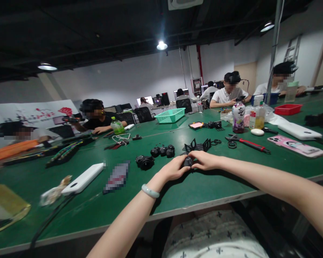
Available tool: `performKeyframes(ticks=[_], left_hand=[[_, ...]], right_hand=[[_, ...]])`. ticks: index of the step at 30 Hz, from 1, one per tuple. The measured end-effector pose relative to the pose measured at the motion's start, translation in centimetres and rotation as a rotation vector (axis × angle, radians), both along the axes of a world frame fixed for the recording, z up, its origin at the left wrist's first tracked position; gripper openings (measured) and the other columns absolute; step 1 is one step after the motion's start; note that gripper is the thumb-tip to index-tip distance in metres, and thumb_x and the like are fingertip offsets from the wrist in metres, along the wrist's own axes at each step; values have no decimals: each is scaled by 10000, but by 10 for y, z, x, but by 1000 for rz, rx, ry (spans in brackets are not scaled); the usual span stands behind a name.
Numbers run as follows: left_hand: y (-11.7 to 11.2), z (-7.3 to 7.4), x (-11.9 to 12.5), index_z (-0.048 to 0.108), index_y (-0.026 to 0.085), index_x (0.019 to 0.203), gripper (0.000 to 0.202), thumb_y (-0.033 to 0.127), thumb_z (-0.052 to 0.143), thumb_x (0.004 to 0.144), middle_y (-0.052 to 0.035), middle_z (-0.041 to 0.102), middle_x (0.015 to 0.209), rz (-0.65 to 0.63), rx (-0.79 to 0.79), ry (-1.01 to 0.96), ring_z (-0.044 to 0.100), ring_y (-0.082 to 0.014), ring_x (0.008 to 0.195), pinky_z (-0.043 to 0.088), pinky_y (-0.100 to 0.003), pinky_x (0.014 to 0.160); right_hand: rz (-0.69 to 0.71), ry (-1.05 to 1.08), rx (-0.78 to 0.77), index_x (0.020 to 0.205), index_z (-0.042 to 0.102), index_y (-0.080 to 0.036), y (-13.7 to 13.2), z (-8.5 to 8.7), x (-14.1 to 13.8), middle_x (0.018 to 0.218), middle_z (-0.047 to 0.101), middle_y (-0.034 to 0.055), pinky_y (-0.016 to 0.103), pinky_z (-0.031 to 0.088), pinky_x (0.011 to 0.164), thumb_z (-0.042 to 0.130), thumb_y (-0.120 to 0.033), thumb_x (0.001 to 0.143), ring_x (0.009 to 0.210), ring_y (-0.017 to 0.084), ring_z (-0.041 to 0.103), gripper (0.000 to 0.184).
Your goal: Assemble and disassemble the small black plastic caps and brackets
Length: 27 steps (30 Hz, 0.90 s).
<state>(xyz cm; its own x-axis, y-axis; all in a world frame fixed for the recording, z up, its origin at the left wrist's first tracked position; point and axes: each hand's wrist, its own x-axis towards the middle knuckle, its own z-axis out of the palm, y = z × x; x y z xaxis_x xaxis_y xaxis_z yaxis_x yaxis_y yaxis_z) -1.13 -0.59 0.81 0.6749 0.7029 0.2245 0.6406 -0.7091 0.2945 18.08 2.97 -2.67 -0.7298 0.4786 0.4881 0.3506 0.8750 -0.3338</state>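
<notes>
My left hand (174, 169) and my right hand (204, 160) meet over the green table (97, 208), both pinched on a small black part (188, 162) held between the fingertips. A pale bangle sits on my left wrist. Just beyond the hands lie black bracket pieces (197, 145), a row of small black round parts (163, 151) and a larger black round part (144, 162). Black rings (232, 144) and red-handled pliers (247, 142) lie to the right.
A white power bank (83, 178) and a cable lie at left, a pink phone (296, 146) and a white case (298, 131) at right. Bottles (238, 117), a teal basket (170, 115) and a red tray (288, 109) stand farther back. Other people sit along the table.
</notes>
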Motion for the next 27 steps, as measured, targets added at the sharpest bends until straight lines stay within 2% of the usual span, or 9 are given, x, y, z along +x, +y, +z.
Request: performKeyframes(ticks=[5, 10, 20, 27], left_hand=[[-1, -1, 0, 417, 147, 1121, 398, 293, 480, 755, -109, 513, 1113, 22, 4, 21, 484, -226, 999, 363, -345, 873], [-1, 0, 0, 415, 154, 1112, 392, 260, 490, 742, -100, 509, 1113, 21, 3, 10, 483, -220, 992, 362, -337, 871], [-2, 4, 5, 458, 150, 962, 293, 268, 501, 697, -70, 553, 918, 75, -26, 12, 521, -213, 821, 406, -325, 738], [2, 1, 2, 420, 153, 1037, 405, 279, 535, 670, -68, 531, 967, 42, -11, -16, 509, -215, 866, 401, -332, 769]], right_hand=[[6, 5, 4, 1020, 457, -118, -2, 1, 0, 921, 542, 114, 306, 411, 708, 524, -296, 724, 823, 191, 508, 352], [1, 8, -24, 1009, 459, -124, -2, 2, -1, 918, 542, 106, 301, 410, 700, 541, -301, 711, 815, 185, 508, 356], [-17, -28, -28, 990, 483, -130, -6, 13, 0, 916, 548, 98, 299, 400, 714, 586, -300, 675, 823, 188, 510, 372], [-15, -44, -24, 1023, 468, -137, -7, 14, 1, 955, 540, 104, 318, 395, 732, 620, -405, 628, 866, 210, 507, 501]])
